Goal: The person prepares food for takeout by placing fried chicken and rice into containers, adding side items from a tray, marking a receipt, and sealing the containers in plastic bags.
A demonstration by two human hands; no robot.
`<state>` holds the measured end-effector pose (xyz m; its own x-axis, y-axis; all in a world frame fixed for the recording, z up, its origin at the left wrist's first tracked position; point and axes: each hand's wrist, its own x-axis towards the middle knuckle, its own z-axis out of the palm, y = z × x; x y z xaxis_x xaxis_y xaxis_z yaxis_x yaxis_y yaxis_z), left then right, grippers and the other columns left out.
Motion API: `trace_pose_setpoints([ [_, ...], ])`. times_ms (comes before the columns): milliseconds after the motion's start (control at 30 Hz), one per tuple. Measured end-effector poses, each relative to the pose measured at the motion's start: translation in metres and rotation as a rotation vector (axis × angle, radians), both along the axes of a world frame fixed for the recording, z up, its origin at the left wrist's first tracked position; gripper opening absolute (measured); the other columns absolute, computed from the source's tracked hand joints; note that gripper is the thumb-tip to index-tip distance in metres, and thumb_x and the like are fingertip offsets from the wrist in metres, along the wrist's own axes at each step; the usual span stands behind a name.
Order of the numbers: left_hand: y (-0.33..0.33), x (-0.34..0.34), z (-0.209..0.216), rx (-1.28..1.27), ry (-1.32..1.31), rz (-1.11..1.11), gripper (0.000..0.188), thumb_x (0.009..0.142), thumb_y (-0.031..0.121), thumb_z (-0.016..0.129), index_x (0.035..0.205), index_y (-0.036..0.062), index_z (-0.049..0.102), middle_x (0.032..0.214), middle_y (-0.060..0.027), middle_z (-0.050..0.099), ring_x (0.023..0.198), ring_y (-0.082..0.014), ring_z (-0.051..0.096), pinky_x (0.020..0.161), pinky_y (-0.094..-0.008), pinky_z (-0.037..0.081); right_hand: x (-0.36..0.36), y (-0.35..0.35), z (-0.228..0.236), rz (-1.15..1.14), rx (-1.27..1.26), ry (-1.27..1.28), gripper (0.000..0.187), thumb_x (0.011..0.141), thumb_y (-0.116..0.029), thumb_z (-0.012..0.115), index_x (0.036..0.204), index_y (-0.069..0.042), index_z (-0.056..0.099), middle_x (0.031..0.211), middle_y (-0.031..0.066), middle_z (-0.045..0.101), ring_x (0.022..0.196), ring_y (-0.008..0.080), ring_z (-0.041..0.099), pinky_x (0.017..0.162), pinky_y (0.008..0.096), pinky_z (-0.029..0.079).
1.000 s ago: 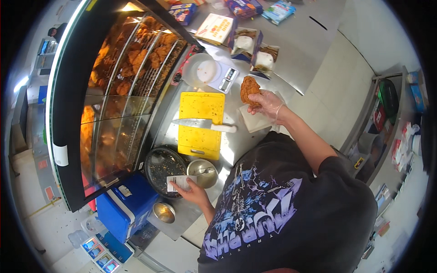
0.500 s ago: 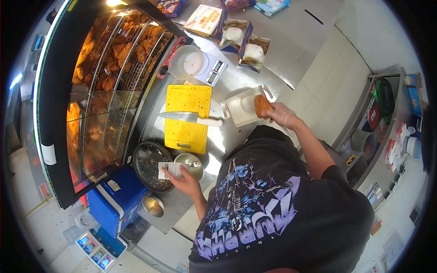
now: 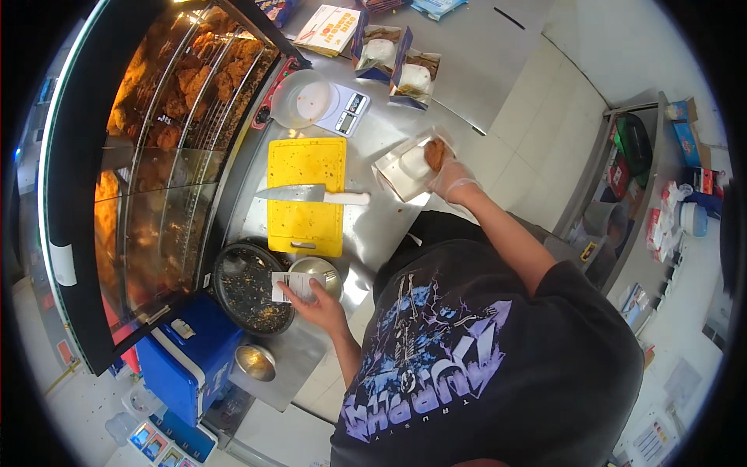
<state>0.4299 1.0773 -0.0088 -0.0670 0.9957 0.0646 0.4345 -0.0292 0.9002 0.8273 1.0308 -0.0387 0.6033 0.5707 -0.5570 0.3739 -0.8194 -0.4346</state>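
Observation:
In my gloved right hand [image 3: 450, 179] is a brown piece of fried chicken [image 3: 434, 153], gripped at its near edge. The hand is over an open white box [image 3: 398, 180], and the chicken is at the side of a white rounded mound [image 3: 415, 162] in it. My bare left hand [image 3: 317, 306] holds a small white printed slip [image 3: 289, 285] under the thumb. Beneath that hand are a round black pan [image 3: 243, 268] with crumbs and a metal bowl [image 3: 317, 268] with a utensil in it.
A knife [image 3: 311, 194] lies across a yellow cutting board [image 3: 305, 229]. Beyond it stands a kitchen scale [image 3: 346, 115] bearing a clear bowl [image 3: 294, 105]. Two filled boxes [image 3: 401, 97] are farther back. On the left rises a heated display case [image 3: 167, 167] of fried chicken, above a blue cooler [image 3: 183, 358].
My right hand has brought the chicken from beyond the white box's right edge to over the box. The box sits tilted at a different angle. My left hand still holds the slip.

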Motion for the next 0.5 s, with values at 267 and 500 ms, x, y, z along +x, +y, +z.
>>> trace_pose_setpoints([
  [267, 0.014, 0.044, -0.014, -0.051, -0.031, -0.307, 0.081, 0.100, 0.009, 0.066, 0.166, -0.0048, 0.022, 0.165, -0.0325, 0.034, 0.151, -0.0401, 0.039, 0.122, -0.0439, 0.036, 0.012, -0.016, -0.070, -0.088, 0.473, -0.007, 0.070, 0.088, -0.011, 0.078, 0.150, -0.002, 0.048, 0.135, 0.0245, 0.067, 0.123, 0.0371, 0.067, 0.106, 0.0400, 0.054],
  [500, 0.010, 0.132, -0.045, -0.196, 0.037, -0.632, 0.104, 0.091, 0.015, 0.074, 0.168, -0.0039, 0.007, 0.165, -0.0386, 0.028, 0.156, -0.0501, 0.028, 0.129, -0.0483, 0.024, -0.023, -0.037, -0.050, -0.052, 0.540, -0.572, 0.047, 0.088, -0.006, 0.073, 0.134, -0.004, 0.062, 0.128, 0.0212, 0.069, 0.113, 0.0374, 0.068, 0.102, 0.0427, 0.055],
])
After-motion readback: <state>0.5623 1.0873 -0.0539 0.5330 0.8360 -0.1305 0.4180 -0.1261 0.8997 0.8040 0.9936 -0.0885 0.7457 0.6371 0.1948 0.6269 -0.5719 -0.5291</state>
